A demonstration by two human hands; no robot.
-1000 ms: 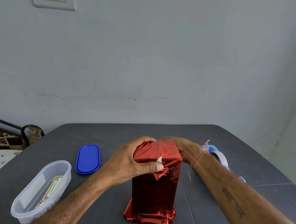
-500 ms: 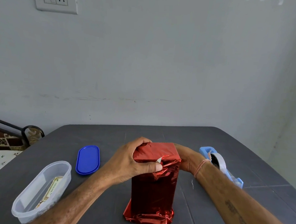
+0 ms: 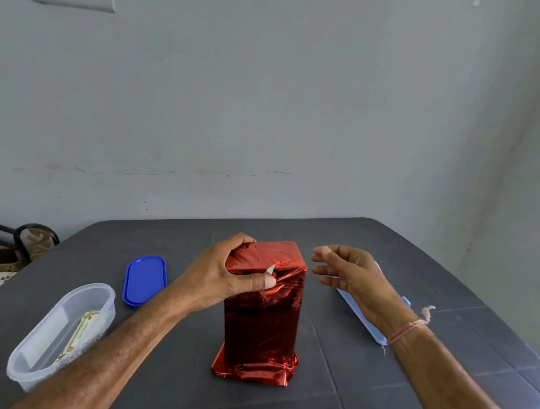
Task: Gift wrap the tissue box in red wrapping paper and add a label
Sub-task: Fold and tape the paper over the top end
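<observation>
The tissue box [image 3: 261,322], wrapped in shiny red paper, stands upright on the dark grey table [image 3: 346,396]. My left hand [image 3: 227,277] grips its top, with the thumb pressing the folded paper flap against the front face; a small white corner shows by the thumb. My right hand [image 3: 349,277] hovers just right of the box top, apart from it, thumb and forefinger pinching what looks like a short piece of clear tape [image 3: 324,249]. A label card [image 3: 79,335] lies inside the clear oval container [image 3: 32,360] at the left.
A blue oval lid [image 3: 145,279] lies flat left of the box. The light blue tape dispenser [image 3: 361,318] sits on the table under my right wrist, mostly hidden. A chair back [image 3: 29,238] shows beyond the table's left edge. The wall is close behind.
My right hand has come away from the tape dispenser behind the box and risen beside the box top. The left hand has kept its grip on the flap.
</observation>
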